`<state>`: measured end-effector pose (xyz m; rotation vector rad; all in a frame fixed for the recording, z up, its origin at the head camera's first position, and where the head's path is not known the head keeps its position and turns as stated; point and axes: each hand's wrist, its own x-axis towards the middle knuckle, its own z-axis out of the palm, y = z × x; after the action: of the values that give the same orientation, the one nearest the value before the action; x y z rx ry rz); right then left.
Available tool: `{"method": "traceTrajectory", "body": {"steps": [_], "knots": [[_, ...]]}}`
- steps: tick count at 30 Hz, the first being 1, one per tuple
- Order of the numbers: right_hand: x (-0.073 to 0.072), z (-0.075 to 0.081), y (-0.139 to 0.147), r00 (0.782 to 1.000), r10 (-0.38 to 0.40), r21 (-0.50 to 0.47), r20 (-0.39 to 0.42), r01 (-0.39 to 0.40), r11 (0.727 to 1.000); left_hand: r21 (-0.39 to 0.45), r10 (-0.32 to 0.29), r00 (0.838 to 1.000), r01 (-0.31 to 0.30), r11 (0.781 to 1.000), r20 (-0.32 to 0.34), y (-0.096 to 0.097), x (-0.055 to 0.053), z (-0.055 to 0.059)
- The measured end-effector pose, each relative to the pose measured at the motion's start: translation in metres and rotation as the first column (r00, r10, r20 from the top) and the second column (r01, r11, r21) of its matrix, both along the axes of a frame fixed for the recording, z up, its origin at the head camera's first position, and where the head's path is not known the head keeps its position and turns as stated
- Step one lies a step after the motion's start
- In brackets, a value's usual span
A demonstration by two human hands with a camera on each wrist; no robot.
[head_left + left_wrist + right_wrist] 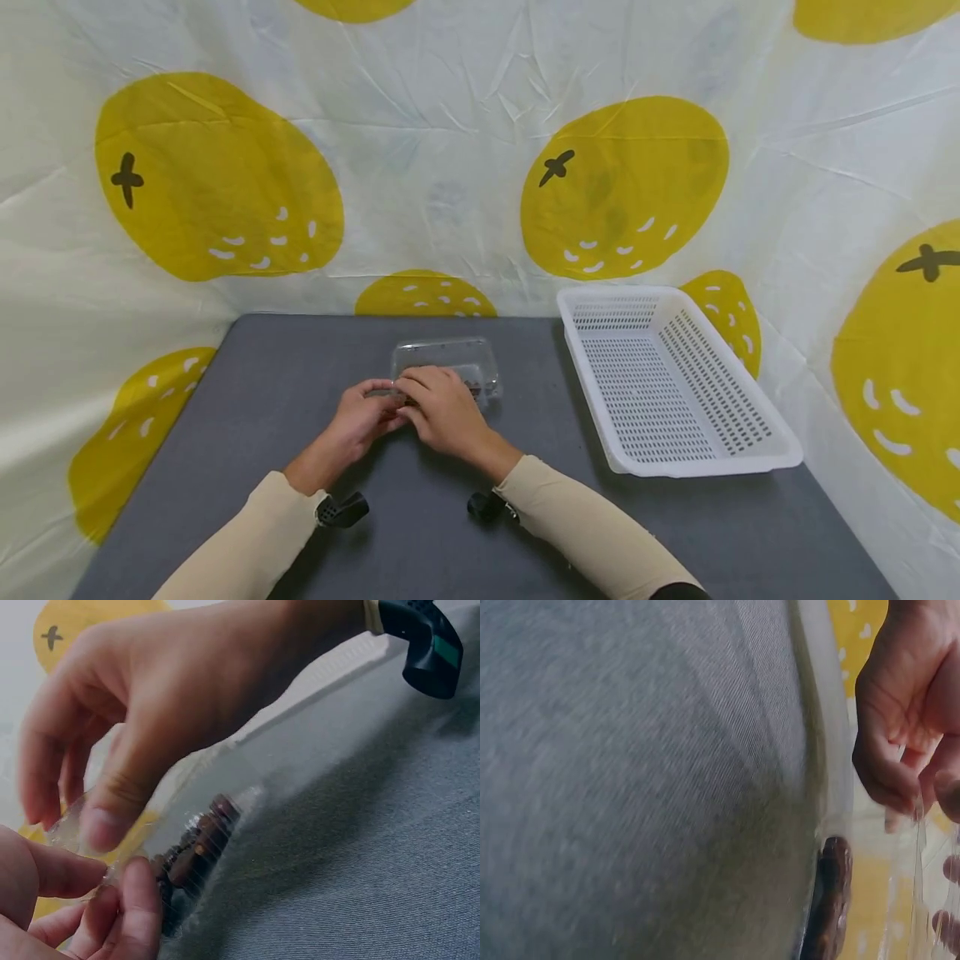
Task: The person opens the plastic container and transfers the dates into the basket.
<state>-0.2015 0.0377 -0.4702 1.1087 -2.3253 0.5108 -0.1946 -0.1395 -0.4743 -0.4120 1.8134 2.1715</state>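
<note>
A clear plastic box (480, 358) lies on the grey table, its see-through lid standing at the back in the head view. Dark brown, glossy pieces (201, 851) show through its wall in the left wrist view; their kind cannot be told. My left hand (360, 417) pinches the box's near-left edge between thumb and fingers. Close beside it, my right hand (450, 417) reaches over the box from the right, thumb and curled fingers on the clear plastic at the same corner. In the head view the right hand covers most of the contents.
A white perforated basket (675, 400) stands to the right on the grey table (465, 542). Behind the table hangs a white cloth (442, 192) printed with yellow fruit shapes. A dark wrist camera (341, 510) is strapped at each sleeve's end.
</note>
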Motion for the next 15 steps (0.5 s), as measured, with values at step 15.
{"method": "traceTrajectory", "body": {"steps": [15], "knots": [[-0.007,-0.011,0.025,0.995,-0.051,0.054,-0.091,0.056,0.997,-0.04,-0.007,1.0,0.009,0.999,0.029,-0.004,-0.007,0.002]]}}
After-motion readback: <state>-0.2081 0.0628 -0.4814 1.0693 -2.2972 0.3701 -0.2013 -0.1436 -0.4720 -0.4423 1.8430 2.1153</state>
